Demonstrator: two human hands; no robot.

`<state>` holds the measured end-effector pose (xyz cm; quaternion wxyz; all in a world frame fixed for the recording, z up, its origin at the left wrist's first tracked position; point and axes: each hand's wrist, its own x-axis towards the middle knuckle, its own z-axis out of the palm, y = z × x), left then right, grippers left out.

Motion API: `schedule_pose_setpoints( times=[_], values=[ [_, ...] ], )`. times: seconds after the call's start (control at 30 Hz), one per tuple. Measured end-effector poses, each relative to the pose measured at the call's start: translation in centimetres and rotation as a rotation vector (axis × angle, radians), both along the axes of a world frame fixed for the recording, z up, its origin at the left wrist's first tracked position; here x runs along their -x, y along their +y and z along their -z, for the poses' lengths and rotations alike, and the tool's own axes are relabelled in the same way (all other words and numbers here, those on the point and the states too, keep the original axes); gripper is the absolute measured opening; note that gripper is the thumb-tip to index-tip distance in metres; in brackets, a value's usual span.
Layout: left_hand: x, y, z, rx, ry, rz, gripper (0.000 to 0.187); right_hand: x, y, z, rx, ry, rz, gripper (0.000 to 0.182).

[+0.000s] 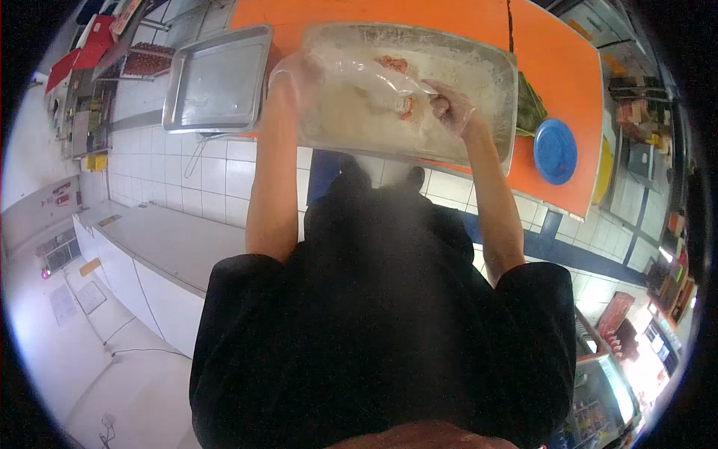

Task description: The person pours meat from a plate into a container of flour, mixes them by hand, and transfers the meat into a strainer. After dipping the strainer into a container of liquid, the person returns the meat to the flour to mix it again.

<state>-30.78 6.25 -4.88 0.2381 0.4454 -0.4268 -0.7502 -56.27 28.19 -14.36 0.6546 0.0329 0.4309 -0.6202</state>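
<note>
A large metal tray (490,75) of pale flour (336,112) lies before me, with reddish, meat-like pieces (394,64) in the flour. Clear plastic, probably a bag (374,75), stretches over the tray from one hand to the other. My right hand (451,111) is closed at the plastic's right end, above the flour, with see-through film around the wrist. At the tray's left side is my left hand (298,73), under clear film and blurred, its fingers not distinct.
An empty-looking metal pan (217,78) sits left of the tray. On the orange table (557,82) to the right are a blue plate (555,151) and a green leafy-looking bundle (529,106). A long white cabinet (161,243) stands at the lower left.
</note>
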Motion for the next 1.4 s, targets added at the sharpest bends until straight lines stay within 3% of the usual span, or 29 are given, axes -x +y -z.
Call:
schedule_pose_setpoints(
  times=[0.07, 0.1, 0.13, 0.17, 0.2, 0.37, 0.4, 0.47, 0.57, 0.6, 0.67, 0.73, 0.8, 0.87, 0.9, 0.93, 0.97, 1.0, 1.17, 1.3, 1.37, 1.4],
  values=[
    [-1.7, -3.6, 6.7, 0.293, 0.077, 0.208, 0.026, 1.0, -0.8, 0.9, -0.008, -0.047, 0.004, 0.021],
    [-2.0, -4.2, 8.5, 0.287, 0.075, 0.211, 0.026, 1.0, -0.6, 1.3, -0.021, -0.099, 0.019, 0.016],
    [-2.1, -5.1, 9.9, 0.488, -0.118, 0.259, 0.027, 1.1, -0.8, 1.3, -0.021, -0.096, 0.021, 0.016],
    [-1.8, -5.2, 9.8, 0.691, -0.313, 0.297, 0.028, 1.2, -1.1, 1.1, -0.025, -0.043, 0.020, 0.015],
    [-2.0, -4.9, 9.9, 0.683, -0.314, 0.296, 0.028, 0.9, -0.9, 1.0, -0.040, 0.002, 0.019, 0.014],
    [-2.0, -4.0, 7.4, 1.538, -0.947, 0.650, 0.026, 0.6, -0.5, -0.5, -0.028, 0.171, -0.002, 0.015],
    [-1.6, -4.2, 6.8, 1.546, -0.946, 0.634, 0.026, 1.2, -1.2, -0.5, 0.030, 0.175, 0.001, 0.016],
    [-2.2, -2.9, 6.3, 1.637, -1.195, 0.785, 0.025, 1.0, -0.6, -0.5, 0.029, 0.185, 0.012, 0.017],
    [-1.6, -2.6, 5.3, 1.573, -1.209, 0.807, 0.024, 1.0, -0.8, -1.2, 0.055, 0.246, 0.003, 0.019],
    [-1.8, -3.7, 7.0, 1.578, -1.205, 0.802, 0.024, 0.9, -1.0, -1.7, 0.071, 0.290, -0.019, 0.020],
    [-2.2, -4.7, 9.1, 1.763, -0.963, 0.574, 0.026, 0.7, -1.4, -2.8, 0.022, 0.330, -0.069, 0.020],
    [-2.5, -4.2, 8.4, 1.728, -0.973, 0.604, 0.023, 0.1, -1.1, -2.6, -0.037, 0.358, -0.111, 0.020],
    [-1.7, -3.5, 6.5, 1.700, -0.989, 0.603, 0.021, 0.7, -1.9, -2.1, -0.029, 0.316, 0.068, 0.025],
    [-2.0, -2.9, 6.8, 1.291, -0.835, 0.371, 0.022, -0.1, -1.3, -2.6, -0.032, 0.343, 0.059, 0.023],
    [-2.3, -4.9, 9.8, 1.296, -0.833, 0.357, 0.022, 0.0, -1.8, -3.5, -0.018, 0.383, 0.051, 0.022],
    [-2.9, -8.0, 15.2, 1.167, -0.466, 0.238, 0.025, -0.1, -2.3, -4.4, -0.015, 0.390, 0.047, 0.022],
    [-3.1, -7.8, 15.9, 1.007, -0.111, 0.129, 0.029, -0.5, -2.3, -5.0, -0.062, 0.404, 0.052, 0.021],
    [-3.4, -7.8, 16.5, 1.002, -0.107, 0.127, 0.029, -0.8, -2.3, -5.6, -0.106, 0.424, 0.058, 0.020],
    [-4.3, -6.2, 12.4, 1.696, -1.253, 0.929, 0.029, -1.2, -2.2, -6.3, -0.062, 0.519, 0.063, 0.021],
    [-4.3, -7.2, 13.3, 1.654, -0.995, 0.885, 0.031, -0.3, -2.9, -5.6, 0.079, 0.466, 0.089, 0.022],
    [-4.3, -7.3, 13.9, 0.689, -0.588, 0.319, 0.033, -0.6, -3.8, -6.5, -0.007, 0.504, 0.078, 0.022],
    [-4.7, -7.0, 14.9, 0.681, -0.584, 0.335, 0.033, -1.3, -3.4, -7.0, -0.106, 0.529, 0.078, 0.022]
  ],
)
